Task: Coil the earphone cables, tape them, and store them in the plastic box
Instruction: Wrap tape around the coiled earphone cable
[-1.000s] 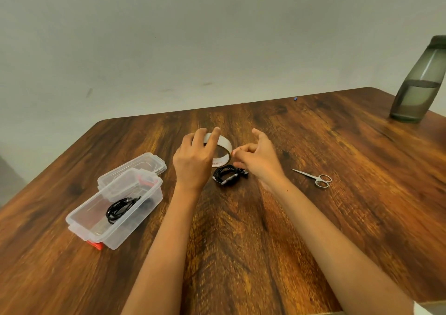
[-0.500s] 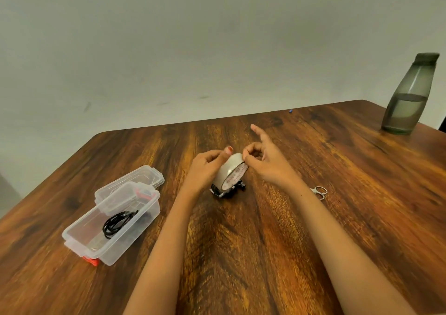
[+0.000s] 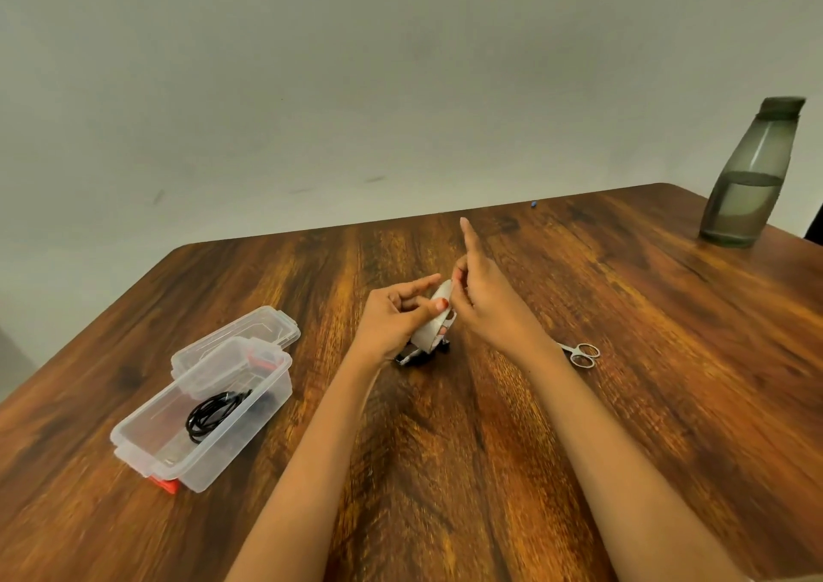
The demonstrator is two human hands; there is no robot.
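My left hand (image 3: 392,318) holds a white tape roll (image 3: 434,324) upright above the middle of the table. My right hand (image 3: 483,300) touches the roll's top edge with thumb and bent fingers, its index finger pointing up. Whether it pinches the tape's end is hidden. Under the roll lies a coiled black earphone cable (image 3: 418,357), mostly covered by my hands. The clear plastic box (image 3: 249,407) stands open at the left, with another black coil (image 3: 213,414) inside it.
Small scissors (image 3: 581,353) lie on the table just right of my right forearm. The box's clear lid (image 3: 242,336) rests behind the box. A grey water bottle (image 3: 748,180) stands at the far right corner of the wooden table (image 3: 623,403).
My left hand picked the tape roll up off the table and raised it over the coil. My right hand came to the roll's top edge, and its index finger lifted.
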